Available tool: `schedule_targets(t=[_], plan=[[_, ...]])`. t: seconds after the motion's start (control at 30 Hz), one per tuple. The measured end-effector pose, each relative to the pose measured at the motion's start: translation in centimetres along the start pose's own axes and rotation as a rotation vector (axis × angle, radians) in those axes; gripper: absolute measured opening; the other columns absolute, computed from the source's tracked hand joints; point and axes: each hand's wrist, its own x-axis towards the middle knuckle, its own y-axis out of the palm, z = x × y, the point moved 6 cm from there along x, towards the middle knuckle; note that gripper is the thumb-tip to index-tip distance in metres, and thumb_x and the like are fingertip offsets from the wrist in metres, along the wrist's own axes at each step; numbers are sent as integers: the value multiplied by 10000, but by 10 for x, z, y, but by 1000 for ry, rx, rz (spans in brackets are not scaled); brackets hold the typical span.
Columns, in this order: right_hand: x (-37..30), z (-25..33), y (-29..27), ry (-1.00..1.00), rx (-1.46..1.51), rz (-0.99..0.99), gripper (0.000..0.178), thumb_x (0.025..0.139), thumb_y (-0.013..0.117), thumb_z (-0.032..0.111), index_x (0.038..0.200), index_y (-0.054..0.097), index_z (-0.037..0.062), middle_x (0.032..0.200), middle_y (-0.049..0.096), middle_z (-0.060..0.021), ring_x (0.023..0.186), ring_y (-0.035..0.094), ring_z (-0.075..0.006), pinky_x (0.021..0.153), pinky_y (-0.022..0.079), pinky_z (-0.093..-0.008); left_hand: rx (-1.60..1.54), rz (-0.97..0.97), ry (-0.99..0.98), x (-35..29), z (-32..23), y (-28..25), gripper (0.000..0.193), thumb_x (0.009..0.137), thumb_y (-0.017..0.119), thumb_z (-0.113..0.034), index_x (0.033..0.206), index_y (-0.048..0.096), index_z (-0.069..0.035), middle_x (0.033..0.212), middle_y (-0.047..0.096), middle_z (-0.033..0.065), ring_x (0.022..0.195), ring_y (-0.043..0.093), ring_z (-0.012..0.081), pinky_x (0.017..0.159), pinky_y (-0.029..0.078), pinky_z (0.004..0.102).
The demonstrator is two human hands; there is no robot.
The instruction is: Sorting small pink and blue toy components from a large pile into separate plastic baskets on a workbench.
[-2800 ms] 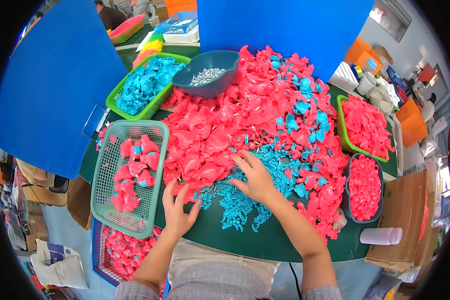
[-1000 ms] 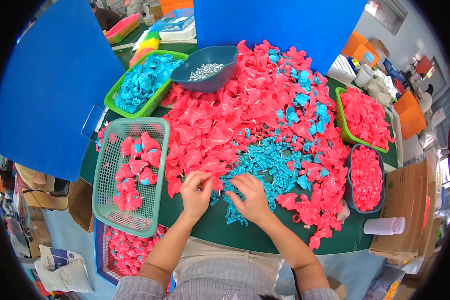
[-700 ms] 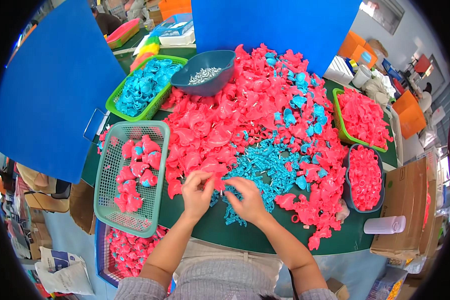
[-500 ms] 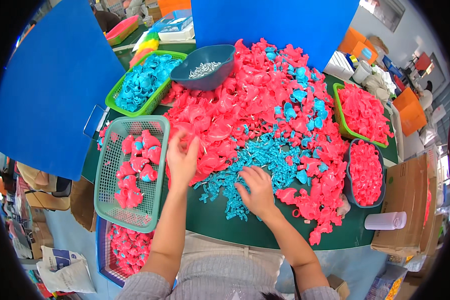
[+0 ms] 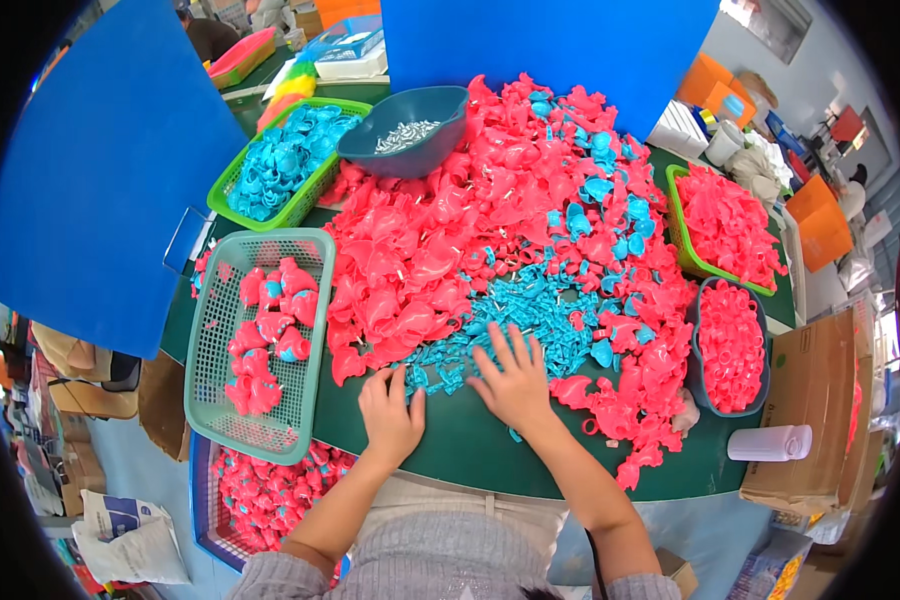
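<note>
My right hand [image 5: 513, 387] lies palm down with fingers spread on a heap of small blue plastic parts [image 5: 538, 322]. To its left, my left hand [image 5: 391, 418] rests at the near edge of that heap. Its fingers are slightly bent, thumb apart from the forefinger, and nothing shows in it. Beyond both hands rises a big pile of pink plastic shells [image 5: 425, 262] with some blue cups [image 5: 597, 190] mixed in. Left of my left hand, a pale green mesh basket [image 5: 202, 375] holds several pink-and-blue assembled pieces [image 5: 255, 392].
A dark bowl of small metal screws [image 5: 407, 137] and a green basket of blue cups [image 5: 292, 160] stand at the back left. At right are a green basket of pink parts [image 5: 727, 228], a dark tub of pink rings [image 5: 732, 345], a pale bottle [image 5: 770, 442] and a cardboard box [image 5: 805, 400].
My left hand has come down and right, from the pink shells to the near edge of the blue heap. My right hand's fingers have spread out, and the heap's near edge has drawn back.
</note>
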Motion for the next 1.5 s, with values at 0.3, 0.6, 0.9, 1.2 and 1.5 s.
schedule_targets(t=[0.3,0.6,0.9,1.2,1.5], plan=[[38,15,-13,-3,208,-144,461,768,734,233,1188,598,103,1383,477,-158,1258,445,-382,997,375,-513,-259,-54,47,6,-23,-2,364,831,636,-75,1167,558,44,1192,518,215,1099,500,378,962,406,429],[103,38,18,-273,43,-65,351,760,618,151,1108,640,120,1355,504,-152,1197,499,-362,936,422,-496,37,-105,19,18,30,-16,320,798,654,-16,1115,609,-6,1087,546,192,983,539,362,838,459,424],[134,5,1,-188,436,146,378,647,722,133,1013,648,78,1321,555,-138,1127,548,-336,920,464,-420,-15,-27,35,51,34,-18,140,805,661,-28,944,645,-22,1018,595,136,933,572,331,789,469,416],[213,-8,-10,-46,780,154,454,679,720,137,1084,601,-29,1215,614,-199,1088,621,-283,913,488,-361,-279,-261,-85,119,23,-40,102,904,596,-63,951,622,24,826,634,149,717,619,264,669,481,337],[266,-13,-8,53,663,-3,464,739,716,145,1168,613,2,1146,639,-214,1080,616,-326,933,481,-379,-245,-510,-184,201,49,-57,150,918,564,-104,976,617,24,867,645,197,830,596,382,744,462,453]])
